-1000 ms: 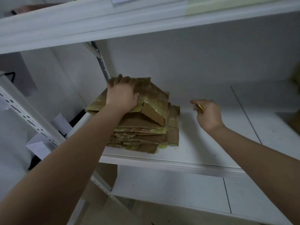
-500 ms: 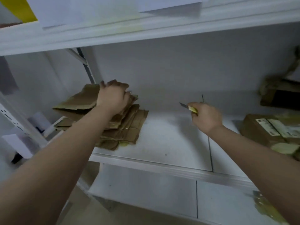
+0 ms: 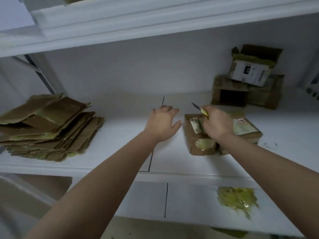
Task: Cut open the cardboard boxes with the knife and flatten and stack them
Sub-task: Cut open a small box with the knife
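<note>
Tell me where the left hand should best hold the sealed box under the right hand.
Probably the box's bare left edge, approached from the left: it lies flat, the open left hand is just beside it, and the right hand with the knife covers the middle.

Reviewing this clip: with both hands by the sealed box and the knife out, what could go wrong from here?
1. The right hand grips the knife while resting on the sealed box, and the blade points toward the open left hand close beside it; a slip could nick those fingers.
2. The flattened cardboard stack is uneven and reaches the shelf front edge; adding more could make pieces slide off.
</note>
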The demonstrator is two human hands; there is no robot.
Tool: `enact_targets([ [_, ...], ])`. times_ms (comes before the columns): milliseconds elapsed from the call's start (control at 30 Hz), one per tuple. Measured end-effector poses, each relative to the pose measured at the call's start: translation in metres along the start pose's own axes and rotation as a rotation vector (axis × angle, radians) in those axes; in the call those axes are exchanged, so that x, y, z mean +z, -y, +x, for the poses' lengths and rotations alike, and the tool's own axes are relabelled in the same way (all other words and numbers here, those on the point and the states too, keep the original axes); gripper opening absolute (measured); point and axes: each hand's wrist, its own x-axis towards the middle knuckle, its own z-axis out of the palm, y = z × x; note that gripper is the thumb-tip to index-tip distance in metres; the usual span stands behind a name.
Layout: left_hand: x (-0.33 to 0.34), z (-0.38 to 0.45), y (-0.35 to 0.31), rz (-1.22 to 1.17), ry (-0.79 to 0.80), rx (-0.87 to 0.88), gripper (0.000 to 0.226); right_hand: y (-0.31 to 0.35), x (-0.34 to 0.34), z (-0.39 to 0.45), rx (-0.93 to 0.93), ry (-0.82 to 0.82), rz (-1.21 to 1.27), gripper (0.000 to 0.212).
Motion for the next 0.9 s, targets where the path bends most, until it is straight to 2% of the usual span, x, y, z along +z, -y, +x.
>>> enact_targets([
  [167,0.024,0.010,-0.067,-0.351,0.000,-0.133,0.072,-0.039,0.001,-0.011,0.112,-0.031,0.049,0.021],
  [267,0.045,0.016,-0.100,-0.570,0.013,-0.320,0.076,-0.051,0.000,-0.016,0.131,-0.003,0.134,0.020],
  [400,0.063,0.018,-0.114,-0.366,0.206,-0.462,0.085,-0.060,0.001,-0.014,0.153,0.061,0.217,0.019],
  [533,0.058,0.016,-0.107,-0.339,0.230,-0.481,0.085,-0.057,0.004,-0.012,0.148,0.092,0.167,0.022],
  [633,0.050,0.004,-0.097,-0.381,0.172,-0.501,0.086,-0.049,0.006,-0.013,0.117,0.039,0.104,0.016],
  [700,0.042,-0.007,-0.081,-0.473,0.081,-0.535,0.081,-0.042,0.006,-0.015,0.073,-0.013,0.085,0.019],
  [767,0.031,-0.020,-0.058,-0.668,-0.011,-0.596,0.070,-0.033,0.009,-0.017,0.033,-0.013,0.095,0.020],
  [900,0.010,-0.055,-0.001,-0.977,-0.132,-0.733,0.031,-0.016,0.028,-0.018,-0.004,0.085,0.197,0.016],
])
